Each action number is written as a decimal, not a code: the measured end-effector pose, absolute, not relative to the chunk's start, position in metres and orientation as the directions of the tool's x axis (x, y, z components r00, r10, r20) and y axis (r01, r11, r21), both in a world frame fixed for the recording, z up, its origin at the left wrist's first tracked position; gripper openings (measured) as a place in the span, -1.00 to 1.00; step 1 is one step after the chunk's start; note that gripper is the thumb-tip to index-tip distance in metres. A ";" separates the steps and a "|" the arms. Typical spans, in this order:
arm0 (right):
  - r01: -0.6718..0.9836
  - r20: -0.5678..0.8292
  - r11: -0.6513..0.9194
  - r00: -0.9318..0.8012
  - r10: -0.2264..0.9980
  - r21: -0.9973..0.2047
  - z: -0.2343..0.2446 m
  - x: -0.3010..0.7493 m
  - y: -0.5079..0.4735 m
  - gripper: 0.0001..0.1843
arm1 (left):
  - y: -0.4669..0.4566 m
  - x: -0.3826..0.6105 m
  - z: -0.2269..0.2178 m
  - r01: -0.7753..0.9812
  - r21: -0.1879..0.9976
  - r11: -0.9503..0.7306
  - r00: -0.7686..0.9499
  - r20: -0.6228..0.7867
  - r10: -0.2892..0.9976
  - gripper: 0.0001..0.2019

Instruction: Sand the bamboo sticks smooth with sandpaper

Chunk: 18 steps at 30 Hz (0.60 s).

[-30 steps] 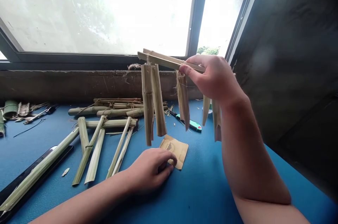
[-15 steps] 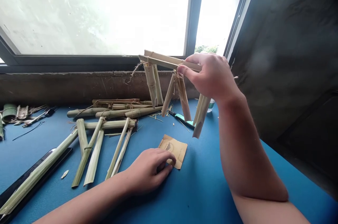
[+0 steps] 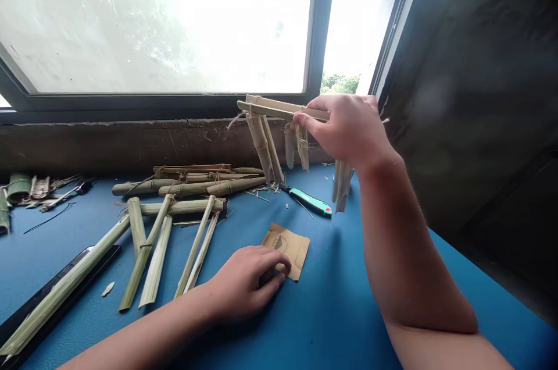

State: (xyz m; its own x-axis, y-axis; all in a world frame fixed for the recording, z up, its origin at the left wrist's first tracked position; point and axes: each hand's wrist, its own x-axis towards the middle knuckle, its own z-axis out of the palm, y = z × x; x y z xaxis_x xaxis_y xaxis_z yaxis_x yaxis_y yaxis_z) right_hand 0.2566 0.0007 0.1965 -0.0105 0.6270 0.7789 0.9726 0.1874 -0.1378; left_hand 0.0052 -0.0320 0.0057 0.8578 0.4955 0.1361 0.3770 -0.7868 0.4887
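Blue surface (image 3: 331,312) — right hand (image 3: 349,128) grasping bamboo frame (image 3: 272,109) aloft near far edge, left hand (image 3: 248,280) slack — lowering would likely need legs (image 3: 259,146) steadied.

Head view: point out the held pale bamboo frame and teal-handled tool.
Held pale bamboo frame (image 3: 274,112), head view, on near top rail.
Teal-handled tool (image 3: 310,201), head view, on its handle.

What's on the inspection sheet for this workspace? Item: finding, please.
Surface: blue tabletop, scattered chips
Job's things: string-tied bamboo frame; printed brown paper on tabletop
Clutter: bamboo poles at back, teal-handled tool, bamboo slats at left
Grips: right grip holds bamboo frame by its top; left grip by brown paper, contact unclear
Cables: thin dark strand, far left; can't tell whether cable
Surroundings: window behind, dark wall right
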 end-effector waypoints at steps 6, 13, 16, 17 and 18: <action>0.973 0.784 0.162 0.030 0.620 -0.166 0.192 0.255 0.005 -0.55 | -0.033 0.004 0.005 0.377 0.490 -0.786 0.860 0.129 0.493 -0.78; 0.966 0.772 0.187 0.018 0.635 -0.177 0.191 0.251 0.007 -0.50 | -0.033 0.004 0.005 0.382 0.472 -0.795 0.857 0.142 0.496 -0.79; 0.959 0.739 0.183 0.038 0.673 -0.216 0.193 0.251 0.006 -0.39 | -0.033 0.003 0.004 0.376 0.478 -0.794 0.857 0.147 0.495 -0.80; 0.958 0.735 0.177 0.047 0.676 -0.224 0.193 0.251 0.006 -0.37 | -0.033 0.003 0.004 0.373 0.481 -0.794 0.857 0.149 0.493 -0.80; 0.959 0.736 0.169 0.058 0.675 -0.230 0.193 0.251 0.005 -0.37 | -0.032 0.003 0.004 0.371 0.483 -0.793 0.857 0.150 0.493 -0.80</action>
